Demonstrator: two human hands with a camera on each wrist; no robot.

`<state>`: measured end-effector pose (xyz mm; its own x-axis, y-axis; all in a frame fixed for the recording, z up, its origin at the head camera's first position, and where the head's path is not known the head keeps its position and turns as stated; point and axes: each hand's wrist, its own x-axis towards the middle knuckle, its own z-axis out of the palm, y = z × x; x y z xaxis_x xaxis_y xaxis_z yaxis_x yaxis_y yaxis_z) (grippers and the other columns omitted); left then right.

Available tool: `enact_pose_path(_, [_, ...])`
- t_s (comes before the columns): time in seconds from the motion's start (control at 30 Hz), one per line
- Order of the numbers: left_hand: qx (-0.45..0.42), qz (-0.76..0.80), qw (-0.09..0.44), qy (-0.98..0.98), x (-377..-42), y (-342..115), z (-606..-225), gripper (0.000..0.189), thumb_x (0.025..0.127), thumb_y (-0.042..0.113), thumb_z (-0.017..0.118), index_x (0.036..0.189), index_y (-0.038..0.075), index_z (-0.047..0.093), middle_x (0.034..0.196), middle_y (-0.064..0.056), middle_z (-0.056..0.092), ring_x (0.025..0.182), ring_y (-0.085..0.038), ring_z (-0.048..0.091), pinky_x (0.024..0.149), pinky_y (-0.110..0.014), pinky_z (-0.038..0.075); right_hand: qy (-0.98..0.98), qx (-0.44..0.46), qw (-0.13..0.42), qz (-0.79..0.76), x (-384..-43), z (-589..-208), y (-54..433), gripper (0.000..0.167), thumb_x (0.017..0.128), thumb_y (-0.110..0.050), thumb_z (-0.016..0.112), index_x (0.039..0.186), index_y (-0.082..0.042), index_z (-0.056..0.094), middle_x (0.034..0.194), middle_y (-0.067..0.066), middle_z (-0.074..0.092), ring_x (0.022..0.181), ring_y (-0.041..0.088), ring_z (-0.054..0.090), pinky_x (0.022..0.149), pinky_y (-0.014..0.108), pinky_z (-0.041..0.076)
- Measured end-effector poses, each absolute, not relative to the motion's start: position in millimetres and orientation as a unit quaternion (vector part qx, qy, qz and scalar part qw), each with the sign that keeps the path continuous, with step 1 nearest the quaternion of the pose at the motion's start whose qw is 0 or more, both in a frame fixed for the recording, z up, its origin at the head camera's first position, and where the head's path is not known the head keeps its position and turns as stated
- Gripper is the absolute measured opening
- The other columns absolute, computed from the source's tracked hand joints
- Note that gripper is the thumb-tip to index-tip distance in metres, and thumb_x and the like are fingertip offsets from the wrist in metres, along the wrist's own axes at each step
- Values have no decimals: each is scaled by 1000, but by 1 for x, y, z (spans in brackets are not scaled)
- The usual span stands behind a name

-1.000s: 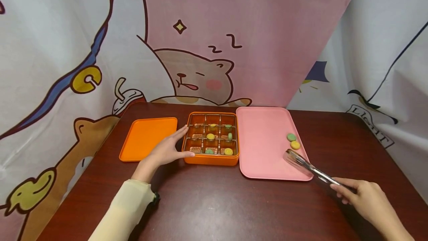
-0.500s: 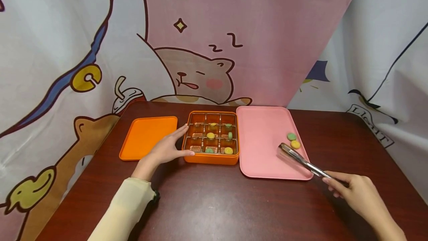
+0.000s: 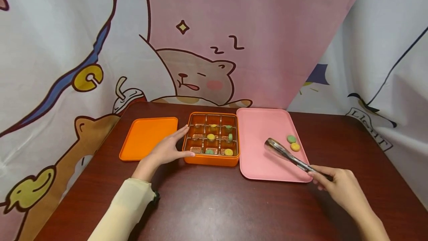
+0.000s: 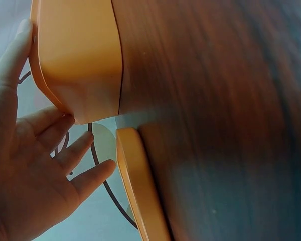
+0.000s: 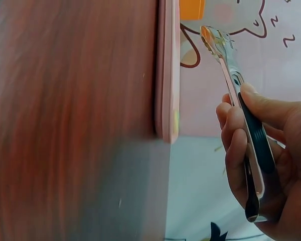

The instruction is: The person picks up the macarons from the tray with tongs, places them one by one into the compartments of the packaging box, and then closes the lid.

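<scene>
My left hand (image 3: 168, 148) rests against the left side of an orange box (image 3: 212, 161), fingers spread and fairly straight. In the left wrist view its thumb and fingertips touch the box's rim and corner. A divided insert inside the box holds several small yellow and green macarons, such as a yellow macaron (image 3: 211, 137) in the middle. My right hand (image 3: 334, 183) grips metal tongs (image 3: 287, 154) by their dark handle, their tips above a pink tray (image 3: 257, 168). Whether anything sits between the tips, I cannot tell. A green macaron (image 3: 291, 139) and a yellow macaron (image 3: 295, 147) lie near the tray's right edge.
An orange lid (image 3: 147, 137) lies flat left of the box. Box and pink tray stand side by side on a dark wooden table (image 3: 214, 203). Behind the table hangs a printed curtain (image 3: 267, 40) with cartoon animals.
My right hand has carried the tongs leftward over the pink tray, away from the two macarons there toward the box. My left hand stays at the box.
</scene>
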<state>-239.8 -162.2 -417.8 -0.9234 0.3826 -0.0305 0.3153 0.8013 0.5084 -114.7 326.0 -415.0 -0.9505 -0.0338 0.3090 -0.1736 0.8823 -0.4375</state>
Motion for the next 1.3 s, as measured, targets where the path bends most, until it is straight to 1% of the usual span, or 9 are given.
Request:
enact_pose_path(0.17, [185,259,65,946,-239,-161,-417,102,80,60,75,160,18,26,167,-3,22,148,-38,34,115,-62,33,-953,61,159,249,-121,-413,315,19,86,-18,78,101,-6,79,55,-13,60,51,-5,49,48,15,34])
enact_pose_path(0.37, [187,261,64,945,-239,-162,-418,102,80,60,75,159,18,27,167,-3,23,148,-38,34,115,-62,33,-943,87,182,265,-128,-408,299,12,85,-14,79,94,-7,80,58,-9,63,52,-5,48,47,14,36])
enact_pose_path(0.57, [189,267,62,943,-238,-163,-418,102,80,59,75,159,17,27,167,-3,23,148,-38,34,115,-62,33,-942,94,163,280,-136,-405,282,9,86,-17,78,89,-8,78,58,-9,61,52,-4,49,43,17,37])
enact_pose_path(0.8, [189,269,61,942,-238,-163,-419,102,80,59,76,159,16,27,167,-3,23,148,-38,33,115,-61,33,-939,113,144,290,-145,-399,262,8,86,-17,77,91,-10,78,59,-9,60,52,-4,49,40,19,33])
enact_pose_path(0.9, [188,268,62,943,-239,-163,-419,102,80,59,76,159,17,27,167,-3,23,148,-38,33,115,-61,33,-938,127,145,289,-149,-398,253,6,86,-17,77,90,-12,78,59,-9,61,51,-3,49,40,19,33])
enact_pose_path(1.03, [185,269,66,943,-239,-163,-420,103,80,60,75,160,18,26,167,-2,22,148,-38,33,115,-61,33,-935,143,142,294,-155,-398,242,8,87,-17,77,93,-13,79,60,-8,63,52,-4,51,42,19,35])
enact_pose_path(1.17, [185,272,66,942,-240,-163,-420,103,80,60,76,160,18,26,167,-3,21,148,-39,33,115,-62,33,-932,142,121,310,-160,-396,229,13,88,-17,75,98,-10,79,63,-3,66,54,-3,54,44,19,39])
enact_pose_path(1.3, [186,276,65,941,-240,-164,-420,103,80,59,76,160,18,25,168,-3,21,149,-39,32,115,-62,33,-930,135,97,329,-166,-393,215,17,88,-15,75,102,-8,79,66,3,69,55,3,58,45,20,40])
